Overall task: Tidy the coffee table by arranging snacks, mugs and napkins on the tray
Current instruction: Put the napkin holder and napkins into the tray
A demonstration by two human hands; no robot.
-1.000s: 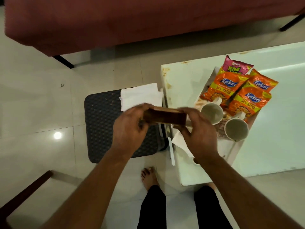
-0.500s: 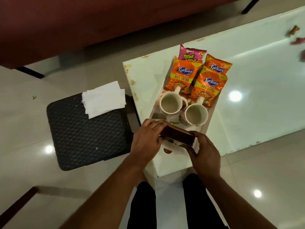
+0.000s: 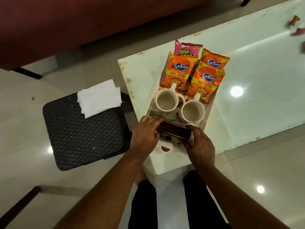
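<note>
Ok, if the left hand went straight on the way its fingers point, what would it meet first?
The left hand grips the brown box, fingers laid along its far edge, pointing right. Straight on, they would probably meet the nearer mug first, though how high the hand is over the tray is unclear.

Floor: I see pale glossy tiles with thin grey joints.
Light: I count round glare spots on the floor and one on the table top.
Sofa: dark red, across the top of my view, on a thin black leg.
Table: white, glassy, brown stains along its left edge.
Stool: black dimpled seat, just left of the table.
Lower left: a dark bar; I cannot tell what it is.
</note>
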